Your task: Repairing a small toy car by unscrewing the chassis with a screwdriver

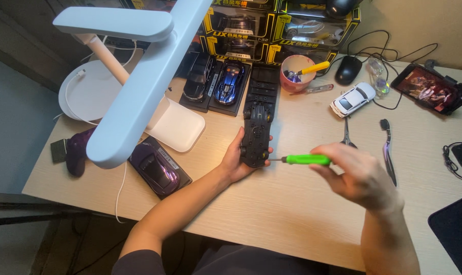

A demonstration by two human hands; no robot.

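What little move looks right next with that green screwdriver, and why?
Probably nudge the green screwdriver tip into a screw on the black toy car. The left hand grips the upturned car, while the right hand holds the tool level, its tip at the car's edge.

Arms: I see both forearms bare, no sleeves reaching the wrists.
Left hand (236,160): bare, no glove, ring or watch.
Right hand (354,174): bare, no glove.
Clothing: dark garment at the bottom edge.
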